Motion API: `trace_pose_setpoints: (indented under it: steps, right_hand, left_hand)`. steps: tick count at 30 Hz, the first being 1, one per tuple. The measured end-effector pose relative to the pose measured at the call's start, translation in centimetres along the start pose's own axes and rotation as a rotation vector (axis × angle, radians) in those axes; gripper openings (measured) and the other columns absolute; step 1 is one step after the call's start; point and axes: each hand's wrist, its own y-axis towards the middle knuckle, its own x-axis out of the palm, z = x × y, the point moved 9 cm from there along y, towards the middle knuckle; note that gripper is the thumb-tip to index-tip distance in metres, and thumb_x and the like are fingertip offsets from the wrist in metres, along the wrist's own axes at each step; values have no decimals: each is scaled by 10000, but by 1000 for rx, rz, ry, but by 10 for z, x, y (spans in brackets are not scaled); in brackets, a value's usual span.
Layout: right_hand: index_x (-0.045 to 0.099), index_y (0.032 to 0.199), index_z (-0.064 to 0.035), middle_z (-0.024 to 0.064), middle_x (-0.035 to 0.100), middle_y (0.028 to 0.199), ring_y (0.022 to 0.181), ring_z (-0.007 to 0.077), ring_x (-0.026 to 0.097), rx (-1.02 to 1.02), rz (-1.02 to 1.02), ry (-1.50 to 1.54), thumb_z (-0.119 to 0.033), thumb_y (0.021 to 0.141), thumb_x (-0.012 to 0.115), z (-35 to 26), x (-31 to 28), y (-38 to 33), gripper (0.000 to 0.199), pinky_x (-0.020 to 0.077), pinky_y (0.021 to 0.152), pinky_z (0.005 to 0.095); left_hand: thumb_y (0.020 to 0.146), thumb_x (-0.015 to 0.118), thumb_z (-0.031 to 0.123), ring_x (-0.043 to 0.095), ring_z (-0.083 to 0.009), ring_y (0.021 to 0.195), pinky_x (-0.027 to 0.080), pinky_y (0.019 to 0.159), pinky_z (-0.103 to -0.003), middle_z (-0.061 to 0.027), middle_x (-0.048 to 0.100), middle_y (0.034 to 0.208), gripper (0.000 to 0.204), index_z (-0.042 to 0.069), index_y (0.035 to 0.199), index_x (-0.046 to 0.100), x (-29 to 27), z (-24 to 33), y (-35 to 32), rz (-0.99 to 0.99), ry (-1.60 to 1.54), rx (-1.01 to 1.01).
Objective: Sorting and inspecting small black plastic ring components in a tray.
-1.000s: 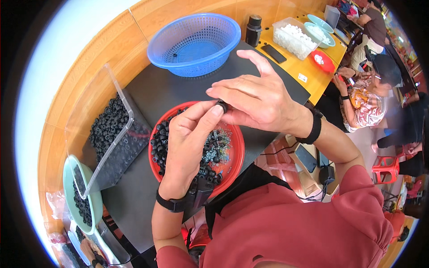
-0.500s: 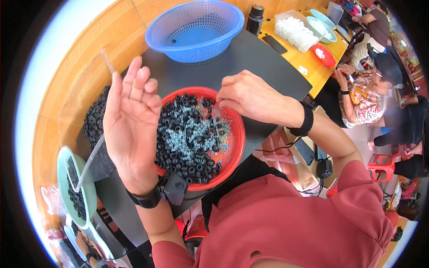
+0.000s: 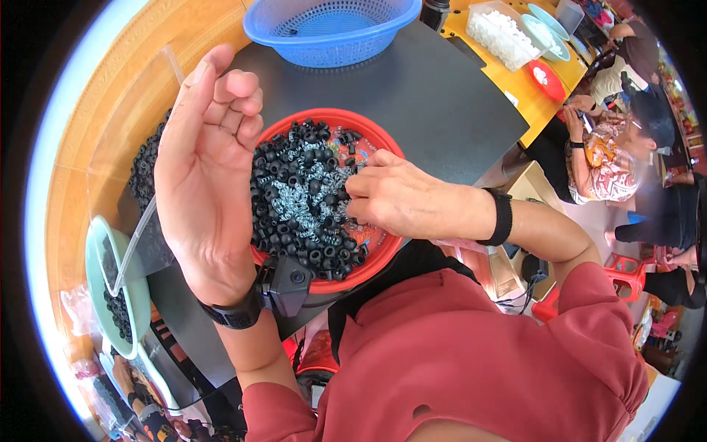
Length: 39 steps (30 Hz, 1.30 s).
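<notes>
A red round basin (image 3: 388,259) on the dark table holds black rounded plastic pieces (image 3: 335,259) with hollow openings and a pile of small metal springs (image 3: 294,205). My right hand (image 3: 401,197) is inside the basin's right side, its fingers bent together at the edge of the spring pile. Its fingertips are turned away, so anything pinched there is hidden. Raised over the basin's left side, my left hand (image 3: 210,162) shows a bare palm. Its fingers are curled and the thumb lies against the index finger; I cannot make out what is between them.
A blue perforated basket (image 3: 339,48) stands at the table's far side. More black pieces lie in a clear bin (image 3: 151,214) and a pale green bowl (image 3: 136,287) at left. White pieces (image 3: 501,33) fill a container on the yellow table; a co-worker (image 3: 607,155) sits at right.
My right hand has come down and toward me, from the basin's far right rim to the springs. My left hand's thumb has closed toward the index finger. The view has shifted, so the table appears higher.
</notes>
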Motion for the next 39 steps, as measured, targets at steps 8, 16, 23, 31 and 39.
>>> trace_pose_setpoints:
  steps: [8, 16, 23, 31, 39]
  right_hand:
    - [604, 701, -111, 29, 528, 729, 716, 187, 559, 95, 63, -300, -190, 755, 651, -4, 4, -5, 107, 385, 771, 346]
    - [671, 779, -30, 96, 630, 750, 726, 260, 633, 366, 94, 80, -212, 740, 711, 45, -23, -15, 191, 461, 695, 373]
    - [728, 921, 8, 1, 695, 823, 758, 55, 607, 553, 377, 1120, -278, 891, 689, 81, -65, -20, 290, 486, 714, 230]
    - [700, 1005, -12, 6, 684, 874, 803, 74, 624, 673, 329, 1506, -248, 917, 665, 81, -46, -20, 254, 505, 770, 242]
    - [667, 778, -75, 54, 581, 737, 755, 236, 607, 266, 64, 183, -172, 772, 728, 22, -19, -23, 115, 426, 736, 385]
  left_hand:
    - [1015, 473, 180, 518, -134, 910, 409, 802, -241, -40, 577, 941, 335, -36, 1271, 490, 0, -4, -1, 26, 98, -6]
    - [976, 549, 201, 575, -92, 841, 425, 780, -216, -40, 664, 957, 286, -15, 1153, 608, 31, -17, -1, -126, 554, 1]
    - [840, 688, 22, 564, -60, 841, 432, 753, -199, -18, 638, 997, 254, -7, 1093, 682, 56, -40, -11, -322, 967, 68]
    - [797, 712, -34, 583, -62, 736, 481, 684, -213, -32, 679, 903, 244, -1, 1038, 697, 49, -29, -10, -201, 843, 221]
    - [828, 710, 6, 638, -98, 870, 496, 780, -222, -80, 683, 1003, 269, -22, 1088, 649, 30, -43, 1, -136, 415, -78]
